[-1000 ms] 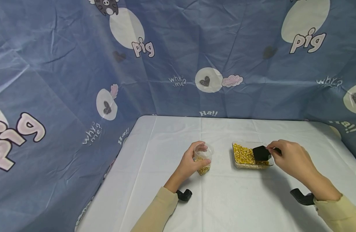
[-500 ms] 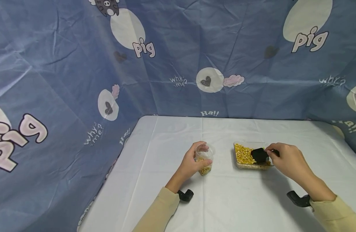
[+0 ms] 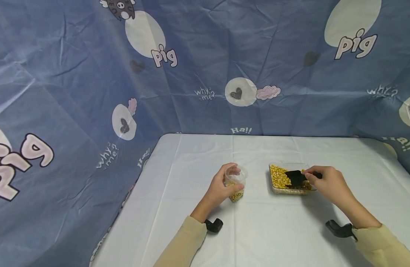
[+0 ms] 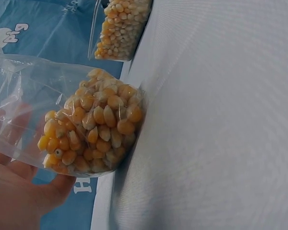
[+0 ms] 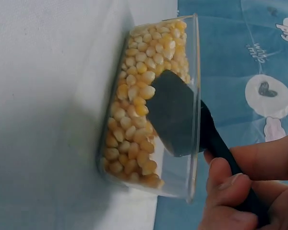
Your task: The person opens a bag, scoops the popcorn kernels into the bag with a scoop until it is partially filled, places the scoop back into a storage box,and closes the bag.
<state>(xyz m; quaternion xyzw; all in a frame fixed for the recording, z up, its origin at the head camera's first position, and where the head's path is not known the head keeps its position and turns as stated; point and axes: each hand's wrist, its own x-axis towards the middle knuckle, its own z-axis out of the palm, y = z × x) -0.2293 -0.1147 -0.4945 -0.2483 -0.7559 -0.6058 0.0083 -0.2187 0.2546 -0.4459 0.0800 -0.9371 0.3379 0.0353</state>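
Note:
My left hand [image 3: 219,188] grips a clear plastic bag [image 3: 236,195] with its mouth upward, thumb in front and fingers behind. Corn kernels [image 4: 96,127] fill the bottom of the bag, which stands close over the white cloth. To the right is a clear rectangular box [image 3: 273,191] holding more yellow corn kernels [image 5: 134,110]. My right hand [image 3: 330,186] pinches the handle of a small black scoop [image 3: 295,178] between thumb and fingers. Inside the box, the scoop's blade [image 5: 172,112] slants down, its front edge sunk among the kernels.
A white cloth [image 3: 258,230] covers the table. Behind and to the left hangs a blue printed curtain [image 3: 191,111]. Black curved mounts [image 3: 214,225] sit at both wrists, below the cream sleeves.
The scoop has shifted left within the box and tipped, its blade going into the kernels. My right hand moved left with it. The left hand and bag stay nearly still.

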